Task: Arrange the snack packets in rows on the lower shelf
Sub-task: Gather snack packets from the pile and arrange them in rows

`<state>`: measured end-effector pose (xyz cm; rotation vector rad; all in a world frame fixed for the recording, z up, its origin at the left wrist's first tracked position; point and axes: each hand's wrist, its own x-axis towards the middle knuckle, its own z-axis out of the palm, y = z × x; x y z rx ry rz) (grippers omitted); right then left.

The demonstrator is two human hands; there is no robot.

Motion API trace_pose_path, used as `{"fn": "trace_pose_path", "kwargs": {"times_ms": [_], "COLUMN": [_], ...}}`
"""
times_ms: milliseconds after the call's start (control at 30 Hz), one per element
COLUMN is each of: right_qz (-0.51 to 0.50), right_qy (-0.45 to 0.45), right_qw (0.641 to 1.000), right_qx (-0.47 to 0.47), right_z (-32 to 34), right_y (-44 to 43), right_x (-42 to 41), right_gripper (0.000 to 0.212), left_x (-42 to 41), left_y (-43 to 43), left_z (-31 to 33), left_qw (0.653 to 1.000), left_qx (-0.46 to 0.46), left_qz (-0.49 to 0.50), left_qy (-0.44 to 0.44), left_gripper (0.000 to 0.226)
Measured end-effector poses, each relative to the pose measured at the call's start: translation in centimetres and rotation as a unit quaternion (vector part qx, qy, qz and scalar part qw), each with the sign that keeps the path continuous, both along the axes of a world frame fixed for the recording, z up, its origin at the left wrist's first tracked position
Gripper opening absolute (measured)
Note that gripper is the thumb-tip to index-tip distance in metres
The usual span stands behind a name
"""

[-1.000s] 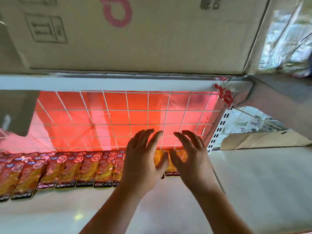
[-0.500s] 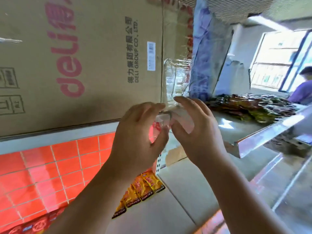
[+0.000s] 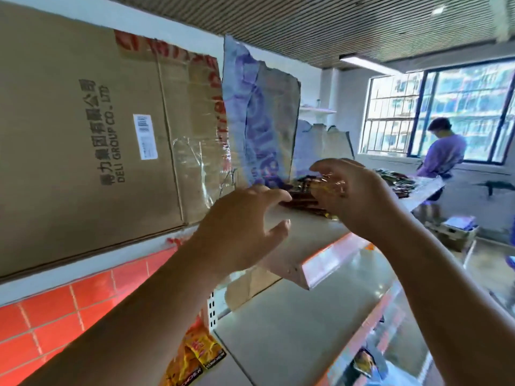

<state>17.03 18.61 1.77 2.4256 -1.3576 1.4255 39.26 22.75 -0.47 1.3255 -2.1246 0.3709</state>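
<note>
A heap of dark snack packets [image 3: 302, 200] lies on the upper shelf [image 3: 306, 232]. My right hand [image 3: 359, 196] is over the heap, its fingers curled round a shiny golden packet [image 3: 330, 185]. My left hand [image 3: 242, 218] hovers beside it at the shelf's near end, fingers spread and holding nothing. On the lower shelf [image 3: 278, 335], at the bottom of the view, the end of a row of orange-yellow snack packets [image 3: 195, 355] shows below my left forearm.
A large cardboard box [image 3: 83, 129] stands on the upper shelf at left, with torn purple-printed cardboard [image 3: 256, 121] beside it. An orange wire-grid back panel [image 3: 55, 316] lines the lower shelf. A person in purple [image 3: 443, 151] stands by the window at right.
My view swung up and right from the lower shelf to the upper one. Both hands left the packet row and rose; my right hand now grips a packet at the heap.
</note>
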Motion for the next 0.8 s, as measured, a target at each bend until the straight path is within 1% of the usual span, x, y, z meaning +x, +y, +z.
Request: {"fn": "trace_pose_path", "kwargs": {"times_ms": [100, 200, 333, 367, 433, 467, 533, 567, 633, 700, 733, 800], "right_qz": [0.006, 0.027, 0.036, 0.04, 0.038, 0.04, 0.054, 0.063, 0.084, 0.109, 0.119, 0.137], "right_qy": [-0.001, 0.039, 0.154, 0.185, 0.264, 0.304, 0.357, 0.371, 0.39, 0.394, 0.383, 0.353], "right_qw": [0.999, 0.996, 0.978, 0.971, 0.954, 0.942, 0.922, 0.915, 0.906, 0.904, 0.909, 0.92], "right_qx": [0.037, 0.081, 0.137, 0.143, 0.136, 0.135, 0.139, 0.145, 0.143, 0.123, 0.114, 0.105], "right_z": [0.4, 0.8, 2.0, 2.4, 2.7, 2.9, 3.0, 3.0, 2.6, 2.2, 2.0, 1.5], "right_y": [-3.8, -8.4, -15.0, -16.6, -19.5, -20.7, -22.9, -23.8, -25.1, -25.7, -25.9, -26.2], "right_x": [-3.0, -5.9, -8.6, -8.9, -8.9, -8.7, -8.0, -7.6, -7.0, -6.9, -6.9, -7.1], "right_gripper": [0.034, 0.031, 0.038, 0.035, 0.023, 0.019, 0.018, 0.019, 0.024, 0.027, 0.028, 0.028], "left_x": [-2.1, -3.9, -6.0, -6.5, -7.2, -7.6, -8.3, -8.6, -9.0, -9.0, -8.8, -8.5], "left_y": [-2.9, -6.2, -11.0, -12.4, -14.9, -16.0, -18.2, -19.2, -21.4, -23.1, -23.7, -24.2], "left_z": [0.5, 1.3, 3.4, 4.0, 5.3, 5.7, 6.0, 5.9, 5.0, 3.8, 3.1, 1.9], "left_qw": [0.998, 0.991, 0.972, 0.967, 0.955, 0.947, 0.928, 0.916, 0.885, 0.855, 0.846, 0.843], "left_qx": [0.038, 0.089, 0.182, 0.197, 0.22, 0.234, 0.267, 0.285, 0.315, 0.334, 0.342, 0.347], "left_qz": [0.041, 0.083, 0.144, 0.163, 0.2, 0.219, 0.257, 0.28, 0.331, 0.375, 0.386, 0.39], "left_qy": [-0.038, -0.062, -0.02, -0.015, -0.016, -0.017, -0.02, -0.032, -0.086, -0.133, -0.137, -0.129], "left_gripper": [0.052, 0.041, 0.031, 0.026, 0.022, 0.023, 0.028, 0.029, 0.033, 0.034, 0.032, 0.028]}}
